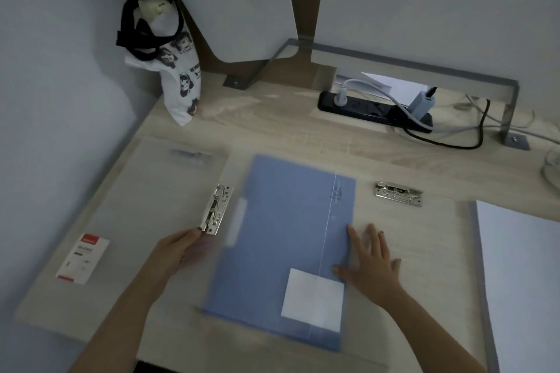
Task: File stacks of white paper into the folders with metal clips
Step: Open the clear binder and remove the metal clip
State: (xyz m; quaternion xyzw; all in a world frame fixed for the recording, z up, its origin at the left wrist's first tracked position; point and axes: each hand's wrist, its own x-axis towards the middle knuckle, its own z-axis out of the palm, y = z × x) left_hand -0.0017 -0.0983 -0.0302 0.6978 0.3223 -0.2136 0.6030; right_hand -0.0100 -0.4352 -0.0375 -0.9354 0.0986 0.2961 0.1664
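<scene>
Desk [272,127]: a pale wood top seen from above. Its left edge runs along a grey wall and its near edge is cut off by the frame.
Blue folder [285,221]: lies closed at the centre of the desk, slightly askew and blurred. A white label [313,300] sits near its lower right corner.
Right hand [372,257]: lies flat with the fingers straight and spread. The fingertips overlap the blue folder's right edge and the palm is on the surface beside it.
Left hand [178,248]: the fingers are curled, with the tips at the near end of the left clip. Blur hides whether they pinch it.
Left clip [216,210]: a shiny metal clip just beside the blue folder's left edge, running roughly parallel to it on a clear folder [145,197] that is spread open to the left.
Right clip [398,193]: lies flat beyond the folder's upper right corner, apart from both hands.
Paper stack [521,275]: white sheets at the right margin, well apart from the blue folder and cropped by the frame.
Open room: a bare band of wood lies between the folder's far edge and the power strip [372,112]. There is a narrower lane between the right hand and the paper stack.
Far left corner: a printed tote bag [178,82] leans against the wall.
</scene>
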